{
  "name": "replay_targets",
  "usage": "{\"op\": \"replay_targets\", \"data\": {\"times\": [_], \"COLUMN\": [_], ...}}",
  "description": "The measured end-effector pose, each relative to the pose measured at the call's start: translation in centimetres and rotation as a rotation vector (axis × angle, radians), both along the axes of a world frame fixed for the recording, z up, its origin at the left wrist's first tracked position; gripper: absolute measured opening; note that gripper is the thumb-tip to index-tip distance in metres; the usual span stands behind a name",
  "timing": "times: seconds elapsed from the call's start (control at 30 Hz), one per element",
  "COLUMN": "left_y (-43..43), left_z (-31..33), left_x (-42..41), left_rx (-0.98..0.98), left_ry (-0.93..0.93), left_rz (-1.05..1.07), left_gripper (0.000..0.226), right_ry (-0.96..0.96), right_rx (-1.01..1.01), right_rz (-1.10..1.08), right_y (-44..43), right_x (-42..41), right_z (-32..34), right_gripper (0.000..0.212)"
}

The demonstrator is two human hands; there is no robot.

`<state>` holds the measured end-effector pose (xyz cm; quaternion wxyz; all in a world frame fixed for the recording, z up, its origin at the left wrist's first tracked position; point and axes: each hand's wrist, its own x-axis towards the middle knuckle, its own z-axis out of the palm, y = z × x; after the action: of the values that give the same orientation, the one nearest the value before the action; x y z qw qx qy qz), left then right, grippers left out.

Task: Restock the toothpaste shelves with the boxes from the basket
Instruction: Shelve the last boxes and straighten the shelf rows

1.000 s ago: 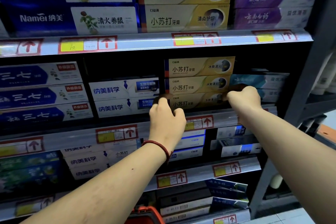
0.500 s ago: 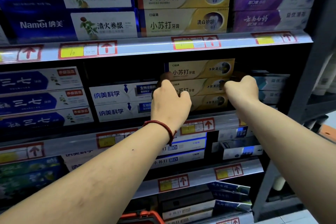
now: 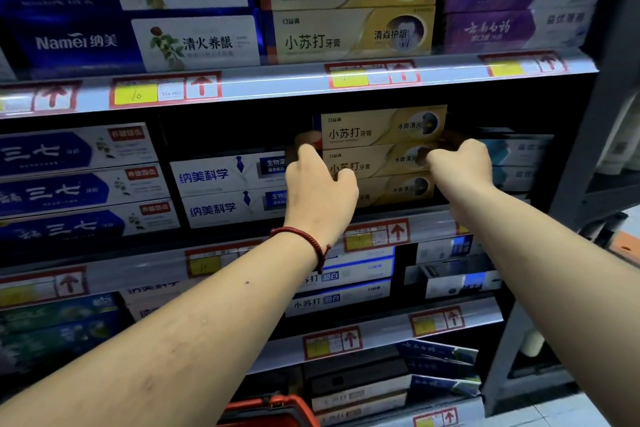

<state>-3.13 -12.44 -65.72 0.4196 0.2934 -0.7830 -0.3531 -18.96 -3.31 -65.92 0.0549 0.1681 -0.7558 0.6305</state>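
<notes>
Three gold toothpaste boxes stand stacked on the second shelf. My left hand [image 3: 320, 185] grips the left end of the stack around the middle gold box [image 3: 377, 161], fingers curled behind it, thumb on its front. My right hand [image 3: 460, 165] grips the right end of the same box at the same height. The top gold box [image 3: 377, 126] sits above my hands and the bottom gold box [image 3: 401, 191] is partly hidden behind them. The red basket [image 3: 273, 409] shows only its rim and handle at the bottom edge, below my left forearm.
White and blue boxes [image 3: 228, 191] sit left of the stack, with a dark gap above them. Teal boxes [image 3: 519, 163] stand to the right. The shelf rail [image 3: 398, 232] with price tags runs under my hands. A grey upright post [image 3: 595, 135] bounds the shelving on the right.
Both hands have risen from the bottom of the gold stack to the middle box, staying at its two ends. The view has shifted slightly downward.
</notes>
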Motion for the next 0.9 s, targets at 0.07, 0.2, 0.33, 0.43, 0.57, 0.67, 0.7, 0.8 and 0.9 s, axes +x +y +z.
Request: {"op": "replay_targets", "data": {"times": [0.07, 0.2, 0.33, 0.43, 0.57, 0.67, 0.7, 0.8, 0.9], "left_y": [0.0, -0.2, -0.2, 0.1, 0.7, 0.9, 0.9, 1.0, 0.7], "left_z": [0.0, 0.0, 0.1, 0.0, -2.3, -6.1, -7.6, -11.9, -16.0], "left_x": [0.1, 0.3, 0.4, 0.6, 1.8, 3.2, 3.7, 5.4, 6.8], "left_rx": [-0.009, -0.018, -0.016, -0.015, -0.027, -0.032, -0.044, -0.052, 0.001], "left_ry": [-0.01, -0.047, -0.082, -0.066, 0.039, 0.123, 0.123, 0.12, 0.038], "left_rz": [-0.018, -0.024, -0.048, -0.048, -0.054, -0.14, -0.157, -0.147, -0.098], "left_gripper": [0.023, 0.026, 0.031, 0.034, 0.05, 0.049, 0.046, 0.038, 0.037], "right_ry": [-0.005, -0.006, -0.015, -0.02, -0.001, 0.027, 0.033, 0.068, 0.116], "right_rx": [0.002, 0.008, -0.008, -0.016, -0.033, -0.112, -0.128, -0.228, -0.293], "right_rz": [0.0, 0.01, 0.019, 0.003, -0.051, -0.005, 0.012, 0.009, -0.023], "right_y": [-0.1, -0.1, -0.2, -0.2, -0.6, -0.8, -0.8, -0.6, -0.2], "right_x": [0.2, 0.5, 0.7, 1.3, 3.5, 5.9, 6.7, 8.6, 9.5], "right_z": [0.0, 0.0, 0.2, -0.2, -2.1, -3.9, -4.6, -7.4, -10.9], "right_gripper": [0.022, 0.022, 0.017, 0.014, 0.025, 0.021, 0.017, 0.026, 0.032]}}
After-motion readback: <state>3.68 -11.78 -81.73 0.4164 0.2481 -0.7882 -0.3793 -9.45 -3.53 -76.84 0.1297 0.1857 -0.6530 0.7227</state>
